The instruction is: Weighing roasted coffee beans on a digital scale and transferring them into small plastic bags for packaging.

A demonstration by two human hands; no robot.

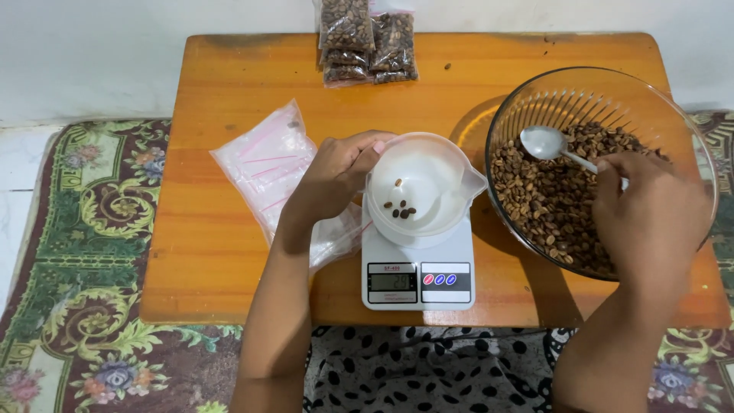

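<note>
Weighing step, I judge: left hand (332, 180) grip clamped on white cup (422, 187) atop scale (418, 268), right hand (650, 218) pinching empty spoon (544, 143) over bean bowl (535, 99) at 3 o'clock; next needs a scoop.

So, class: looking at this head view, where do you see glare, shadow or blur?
Head view: glare glints on the glass bowl's rim and the spoon; a soft shadow falls left of the bowl onto the table; the scale and beans look sharp, with no obvious blur.
</note>
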